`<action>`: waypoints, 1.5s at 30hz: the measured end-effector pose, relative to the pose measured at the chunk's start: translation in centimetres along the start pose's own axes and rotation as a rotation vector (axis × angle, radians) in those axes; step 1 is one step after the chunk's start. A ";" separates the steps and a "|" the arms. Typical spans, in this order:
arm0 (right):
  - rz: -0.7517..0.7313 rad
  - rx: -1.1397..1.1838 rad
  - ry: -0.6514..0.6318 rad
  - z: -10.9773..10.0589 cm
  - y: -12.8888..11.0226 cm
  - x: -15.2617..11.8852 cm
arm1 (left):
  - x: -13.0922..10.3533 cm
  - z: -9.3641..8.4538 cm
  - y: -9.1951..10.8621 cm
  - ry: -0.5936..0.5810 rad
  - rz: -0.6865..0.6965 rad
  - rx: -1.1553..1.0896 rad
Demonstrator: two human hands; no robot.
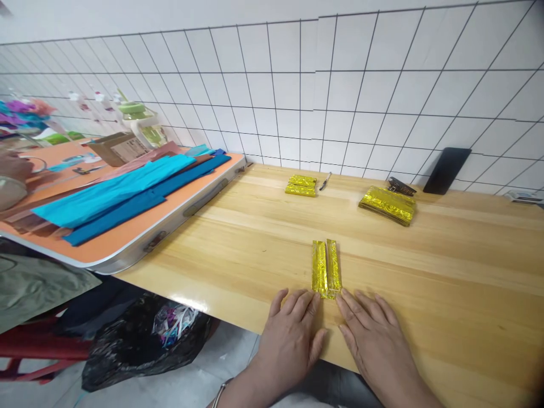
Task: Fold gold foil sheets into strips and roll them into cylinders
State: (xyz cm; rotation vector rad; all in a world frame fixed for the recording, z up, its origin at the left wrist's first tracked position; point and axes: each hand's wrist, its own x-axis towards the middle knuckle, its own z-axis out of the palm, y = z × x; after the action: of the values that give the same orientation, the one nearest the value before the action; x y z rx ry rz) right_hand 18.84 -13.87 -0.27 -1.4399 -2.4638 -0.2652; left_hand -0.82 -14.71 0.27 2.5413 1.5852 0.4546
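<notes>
A shiny gold foil sheet (319, 269), folded inward along its long sides, lies on the wooden table (238, 249) with a narrow gap down its middle. My left hand (291, 326) rests at its near left corner, fingers stretched out and the fingertips touching the near end. At the near right corner lies my right hand (374, 334), also flat with fingers extended. Neither hand grips anything. Farther back sits a small folded gold piece (301, 186) beside a pen (325, 181). To the right is a thick stack of gold foil sheets (387, 205) next to a black clip (402, 187).
A dark phone (447, 170) leans against the tiled wall. On the left, an orange-topped folding table (178, 209) bears blue paper strips (127, 187), a cardboard box (119, 148) and a green-lidded bottle (142, 122). Another person's hand (15, 170) is there. A black bag (140, 345) of scraps sits below.
</notes>
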 end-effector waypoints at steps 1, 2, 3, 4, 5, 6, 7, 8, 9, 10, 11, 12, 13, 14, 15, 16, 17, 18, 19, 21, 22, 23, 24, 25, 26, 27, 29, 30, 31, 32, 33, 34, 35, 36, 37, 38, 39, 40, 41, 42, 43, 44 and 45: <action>0.000 0.001 -0.003 0.0 0.0 0.0 | 0.0 0.0 0.0 -0.005 0.004 0.007; 0.000 0.002 -0.005 0.1 -0.1 0.0 | 0.1 -0.1 0.0 -0.007 0.010 0.014; 0.005 0.003 -0.003 0.2 -0.2 0.0 | 0.1 -0.1 -0.1 -0.005 0.016 0.023; 0.010 0.005 -0.002 0.3 -0.2 -0.1 | 0.1 -0.1 -0.1 -0.004 0.024 0.032; 0.018 0.007 0.001 0.5 -0.3 -0.1 | 0.1 -0.1 -0.1 -0.005 0.033 0.044; 0.024 0.008 0.001 0.6 -0.3 -0.2 | 0.2 -0.1 -0.2 -0.005 0.045 0.057; 0.031 0.008 0.005 0.7 -0.3 -0.2 | 0.2 -0.1 -0.2 -0.008 0.057 0.072; 0.034 0.005 0.004 0.8 -0.4 -0.3 | 0.2 -0.1 -0.3 -0.015 0.071 0.088; 0.030 -0.001 0.006 0.8 -0.4 -0.3 | 0.3 -0.1 -0.3 -0.024 0.086 0.104; 0.022 -0.010 0.009 0.8 -0.4 -0.3 | 0.3 -0.1 -0.3 -0.028 0.098 0.117; 0.015 -0.020 0.015 0.8 -0.4 -0.4 | 0.3 -0.1 -0.3 -0.030 0.107 0.128; 0.006 -0.030 0.020 0.8 -0.3 -0.4 | 0.3 -0.1 -0.3 -0.030 0.112 0.136; 0.000 -0.037 0.028 0.7 -0.3 -0.4 | 0.3 0.0 -0.3 -0.028 0.114 0.142; -0.003 -0.041 0.034 0.7 -0.3 -0.4 | 0.2 0.0 -0.3 -0.025 0.113 0.144; 0.000 -0.042 0.042 0.7 -0.2 -0.4 | 0.2 0.0 -0.4 -0.025 0.107 0.145; 0.003 -0.040 0.043 0.7 -0.2 -0.5 | 0.2 0.0 -0.4 -0.027 0.100 0.146; 0.011 -0.035 0.047 0.7 -0.2 -0.5 | 0.2 0.1 -0.4 -0.029 0.092 0.145; 0.022 -0.028 0.051 0.7 -0.1 -0.5 | 0.2 0.1 -0.4 -0.028 0.085 0.143; 0.031 -0.019 0.048 0.8 -0.1 -0.6 | 0.2 0.1 -0.4 -0.027 0.080 0.139; 0.043 0.000 0.037 1.0 -0.1 -0.6 | 0.3 0.2 -0.4 -0.017 0.075 0.124; 0.045 0.007 0.031 1.0 -0.2 -0.5 | 0.4 0.1 -0.4 -0.011 0.075 0.113; 0.045 0.011 0.024 1.1 -0.2 -0.5 | 0.4 0.1 -0.4 -0.008 0.077 0.101; 0.043 0.012 0.021 1.2 -0.2 -0.4 | 0.4 0.0 -0.4 -0.007 0.076 0.087; 0.045 0.010 0.025 1.2 -0.2 -0.4 | 0.4 -0.2 -0.4 -0.010 0.072 0.073; 0.043 0.006 0.033 1.1 -0.2 -0.3 | 0.5 -0.4 -0.5 -0.013 0.066 0.056; 0.035 0.001 0.040 1.1 -0.2 -0.2 | 0.5 -0.7 -0.5 -0.018 0.057 0.039; 0.012 -0.008 0.054 0.8 -0.2 -0.2 | 0.7 -1.3 -0.6 -0.025 0.042 0.008; -0.001 -0.010 0.059 0.6 -0.2 -0.2 | 0.8 -1.6 -0.7 -0.026 0.040 -0.004; -0.012 -0.007 0.063 0.4 -0.3 -0.2 | 0.9 -1.9 -0.8 -0.025 0.043 -0.012; -0.017 -0.001 0.065 0.3 -0.4 -0.2 | 1.1 -2.2 -0.9 -0.019 0.048 -0.017; -0.017 0.009 0.065 0.2 -0.5 -0.3 | 1.4 -2.4 -0.9 -0.011 0.054 -0.018; -0.016 0.023 0.061 0.2 -0.7 -0.3 | 1.7 -2.5 -1.0 -0.002 0.059 -0.014; -0.011 0.041 0.057 0.2 -0.9 -0.3 | 2.0 -2.6 -1.1 0.008 0.062 -0.006; -0.006 0.061 0.055 0.2 -1.2 -0.2 | 2.4 -2.7 -1.1 0.015 0.063 0.008; -0.005 0.083 0.052 0.1 -1.4 -0.1 | 2.8 -2.6 -1.0 0.020 0.062 0.026; -0.008 0.105 0.047 0.0 -1.6 0.0 | 3.2 -2.6 -1.0 0.023 0.061 0.049; -0.018 0.127 0.039 -0.2 -1.7 0.1 | 3.5 -2.5 -0.8 0.025 0.056 0.075; -0.033 0.147 0.023 -0.5 -1.6 0.2 | 3.8 -2.3 -0.6 0.026 0.049 0.101; -0.052 0.165 -0.001 -0.9 -1.4 0.4 | 4.0 -2.1 -0.3 0.028 0.042 0.128; -0.075 0.183 -0.028 -1.3 -1.1 0.5 | 4.1 -1.8 0.0 0.031 0.038 0.155; -0.090 0.200 -0.059 -1.7 -0.6 0.7 | 4.1 -1.5 0.3 0.035 0.040 0.183; -0.095 0.213 -0.085 -2.0 0.1 0.8 | 4.1 -1.1 0.6 0.042 0.052 0.219; -0.089 0.220 -0.086 -2.3 0.9 1.0 | 3.9 -0.8 0.9 0.048 0.069 0.259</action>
State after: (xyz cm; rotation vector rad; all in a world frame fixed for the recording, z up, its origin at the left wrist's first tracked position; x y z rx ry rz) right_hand 19.49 -13.28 2.26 -1.2776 -2.5357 0.0508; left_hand 1.32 -11.64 1.97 2.8016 1.6769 0.3384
